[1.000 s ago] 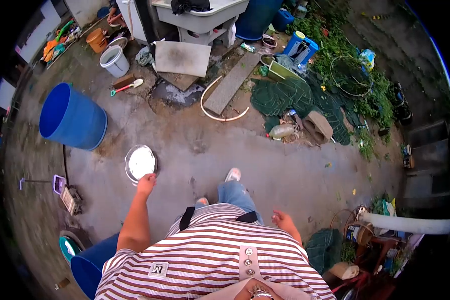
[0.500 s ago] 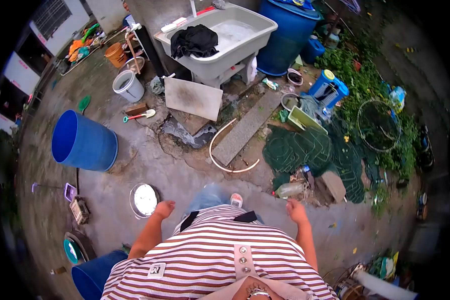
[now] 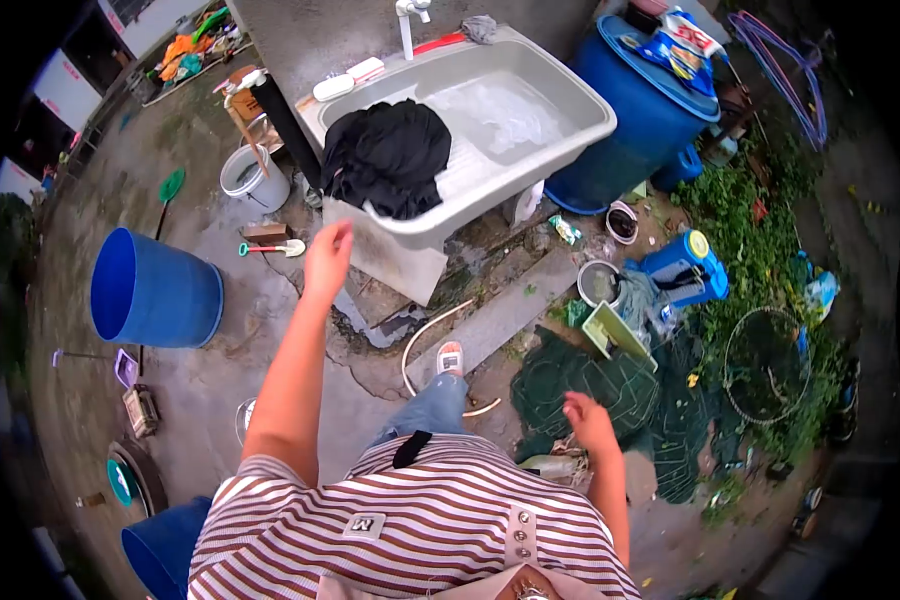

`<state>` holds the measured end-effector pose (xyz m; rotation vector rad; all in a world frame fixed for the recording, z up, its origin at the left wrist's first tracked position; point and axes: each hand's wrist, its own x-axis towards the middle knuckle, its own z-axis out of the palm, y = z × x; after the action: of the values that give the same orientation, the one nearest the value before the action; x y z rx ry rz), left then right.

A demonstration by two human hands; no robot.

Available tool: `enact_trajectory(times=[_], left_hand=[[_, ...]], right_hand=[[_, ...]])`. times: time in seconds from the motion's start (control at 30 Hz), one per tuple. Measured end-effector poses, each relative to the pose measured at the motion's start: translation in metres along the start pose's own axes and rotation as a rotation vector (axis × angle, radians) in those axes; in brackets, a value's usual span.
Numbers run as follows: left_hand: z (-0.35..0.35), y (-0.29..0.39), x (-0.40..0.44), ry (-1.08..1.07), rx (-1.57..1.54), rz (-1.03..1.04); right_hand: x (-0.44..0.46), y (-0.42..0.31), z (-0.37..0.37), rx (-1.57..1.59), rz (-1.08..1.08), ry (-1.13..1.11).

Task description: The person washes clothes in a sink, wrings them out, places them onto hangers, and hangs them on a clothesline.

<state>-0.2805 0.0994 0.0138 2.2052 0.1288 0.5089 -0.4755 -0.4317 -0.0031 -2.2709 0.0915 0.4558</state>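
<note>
My left hand [image 3: 328,258] reaches forward, low in front of the sink [image 3: 598,128], and holds nothing; its fingers are loosely stretched. Just beyond it, a bunched black cloth [image 3: 390,155] lies over the sink's near left corner, on the ribbed washboard side. Cloudy, sudsy water [image 3: 515,115] shows in the basin. My right hand [image 3: 592,424] hangs at my side, fingers loosely bent and empty, above the dark green netting [image 3: 570,385] on the ground. A white-handled brush [image 3: 348,80] rests on the sink's back left rim, below the tap [image 3: 407,25].
A stone slab [image 3: 510,300] and a curved pale hose [image 3: 410,355] lie by my front foot. At left stand a blue barrel [image 3: 155,290] and a white bucket [image 3: 255,180]. A lidded blue drum [image 3: 630,120], carrying a blue bag [image 3: 682,45], stands right of the sink.
I have stepped toward the sink, which now looks larger and nearer. My left hand has risen and moved forward toward the black cloth. My right hand stays low at my side.
</note>
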Motion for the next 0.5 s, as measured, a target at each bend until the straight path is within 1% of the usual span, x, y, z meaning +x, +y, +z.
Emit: enact_trajectory(times=[0.07,0.1,0.13,0.2,0.23,0.27,0.33,0.37,0.4,0.47,0.5], left_hand=[[0.024,0.040,0.072,-0.004,0.086,-0.007],[0.038,0.037,0.102,0.062,0.208,0.048],[0.053,0.032,0.128,0.128,0.331,0.105],[0.078,0.036,0.162,0.097,0.590,-0.005],[0.086,0.032,0.171,-0.038,0.707,-0.029],[0.093,0.052,0.175,-0.208,0.861,-0.159],[0.105,0.057,0.182,-0.203,0.943,-0.158],[0.111,0.046,0.184,-0.150,0.867,-0.175],[0.112,0.059,0.186,-0.126,0.762,-0.220],[0.107,0.075,0.200,-0.108,0.373,-0.337],[0.111,0.073,0.209,-0.083,0.143,-0.276]], right_hand=[[0.028,-0.008,-0.016,-0.077,0.008,-0.080],[0.041,-0.012,-0.023,0.023,0.059,-0.098],[0.055,-0.018,-0.033,0.020,0.064,-0.112],[0.084,-0.033,-0.054,-0.073,0.029,-0.065],[0.098,-0.035,-0.059,0.006,0.035,-0.036],[0.112,-0.035,-0.067,0.005,0.037,-0.048],[0.142,-0.032,-0.081,-0.022,-0.002,-0.019],[0.153,-0.039,-0.090,-0.023,0.018,-0.041],[0.167,-0.043,-0.098,-0.019,0.011,-0.040],[0.198,-0.051,-0.114,0.099,-0.025,-0.105],[0.223,-0.054,-0.122,0.205,-0.013,-0.150]])
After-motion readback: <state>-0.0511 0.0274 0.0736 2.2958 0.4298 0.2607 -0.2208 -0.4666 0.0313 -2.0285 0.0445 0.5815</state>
